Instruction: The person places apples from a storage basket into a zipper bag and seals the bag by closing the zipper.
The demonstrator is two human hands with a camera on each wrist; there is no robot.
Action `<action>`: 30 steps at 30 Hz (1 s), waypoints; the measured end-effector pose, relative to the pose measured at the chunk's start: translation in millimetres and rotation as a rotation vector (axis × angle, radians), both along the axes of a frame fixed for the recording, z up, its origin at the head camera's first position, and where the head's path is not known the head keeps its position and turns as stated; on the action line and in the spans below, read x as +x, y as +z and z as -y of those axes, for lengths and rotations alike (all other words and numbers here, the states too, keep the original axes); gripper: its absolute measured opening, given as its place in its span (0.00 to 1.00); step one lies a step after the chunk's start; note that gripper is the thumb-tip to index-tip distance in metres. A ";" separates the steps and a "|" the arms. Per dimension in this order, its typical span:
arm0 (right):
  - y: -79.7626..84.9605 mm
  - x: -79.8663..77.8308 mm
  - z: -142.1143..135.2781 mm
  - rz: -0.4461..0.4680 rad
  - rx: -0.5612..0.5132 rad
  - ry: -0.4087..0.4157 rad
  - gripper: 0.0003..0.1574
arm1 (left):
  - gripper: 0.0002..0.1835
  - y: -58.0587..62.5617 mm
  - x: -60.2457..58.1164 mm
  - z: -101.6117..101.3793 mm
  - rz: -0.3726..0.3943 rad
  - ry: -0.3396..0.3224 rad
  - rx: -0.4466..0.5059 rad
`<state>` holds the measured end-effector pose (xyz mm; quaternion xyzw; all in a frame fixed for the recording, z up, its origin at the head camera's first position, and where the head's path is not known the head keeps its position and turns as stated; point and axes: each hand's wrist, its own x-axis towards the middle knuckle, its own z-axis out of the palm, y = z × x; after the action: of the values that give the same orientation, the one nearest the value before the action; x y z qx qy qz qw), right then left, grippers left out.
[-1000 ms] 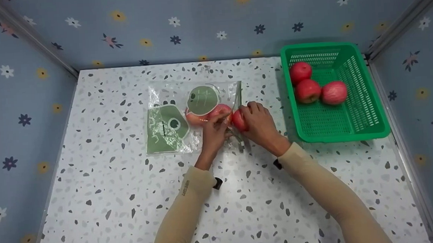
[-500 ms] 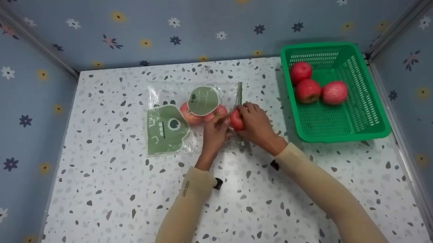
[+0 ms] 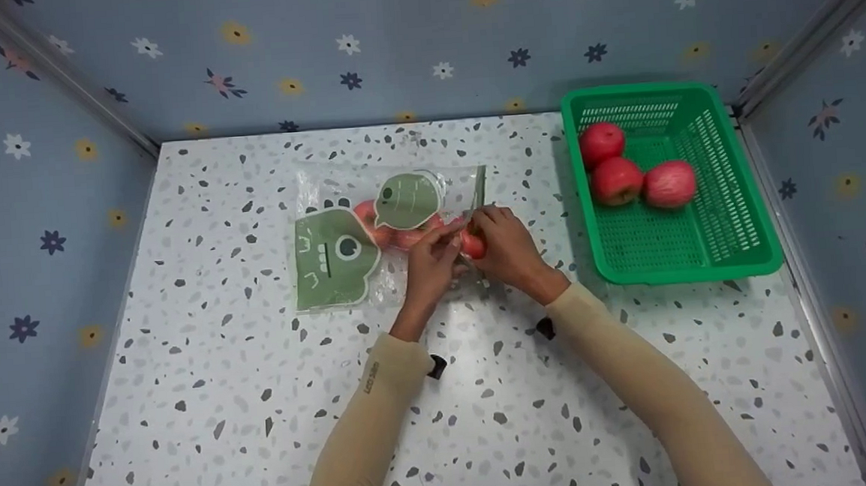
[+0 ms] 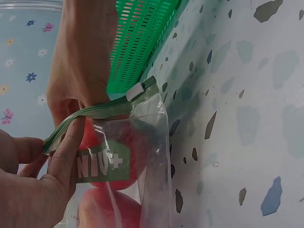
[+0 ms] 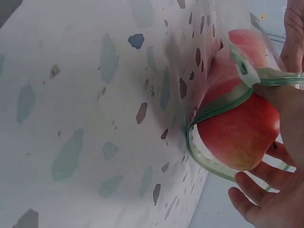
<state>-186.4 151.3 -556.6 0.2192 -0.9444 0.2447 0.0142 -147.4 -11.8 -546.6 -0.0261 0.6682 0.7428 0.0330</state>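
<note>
A clear zip bag (image 3: 336,260) with green dinosaur prints lies flat on the table, its mouth facing right. Several red apples (image 3: 373,224) show through its plastic. My left hand (image 3: 428,267) pinches the bag's green zip edge (image 4: 102,111) between thumb and fingers at the mouth. My right hand (image 3: 510,249) grips a red apple (image 5: 240,133) at that opening, the fruit partly inside the green rim. In the left wrist view, a white slider (image 4: 135,91) sits near the end of the zip, and this hand's fingers reach into the mouth, partly hidden.
To the right stands a green plastic basket (image 3: 687,275) with three apples (image 3: 617,181) at its left side. A speckled white table (image 3: 264,434) runs beneath everything. Flower-patterned walls (image 3: 406,42) close off the back and both sides.
My right hand has moved slightly left, pushing its apple further into the bag mouth. The apples inside have shifted left. My left hand has stayed nearly still.
</note>
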 end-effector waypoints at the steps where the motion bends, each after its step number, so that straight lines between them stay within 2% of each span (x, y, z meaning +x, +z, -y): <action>1: -0.9 -0.8 -0.2 0.004 -0.006 0.010 0.43 | 0.15 0.1 0.5 0.4 0.001 -0.002 -0.005; 9: -5.1 -8.1 1.5 0.065 -0.010 0.067 0.52 | 0.15 1.8 1.2 1.2 0.014 -0.009 -0.040; 18: -13.3 -16.1 5.3 0.104 -0.101 0.139 0.45 | 0.15 3.4 2.7 2.2 -0.001 -0.019 -0.035; 24: -17.8 -21.3 7.8 0.131 -0.172 0.173 0.51 | 0.16 3.8 3.0 3.9 -0.005 -0.033 -0.048; 26: -18.2 -22.0 7.2 0.144 -0.173 0.186 0.52 | 0.16 3.6 3.4 4.6 0.004 -0.034 -0.053; 30: -16.8 -21.1 2.0 0.157 -0.149 0.228 0.48 | 0.16 4.2 4.0 5.7 0.000 -0.021 -0.069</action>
<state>-207.5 149.3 -573.4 0.3033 -0.8909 0.3304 -0.0715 -143.4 -17.5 -542.4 -0.0201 0.6937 0.7189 0.0399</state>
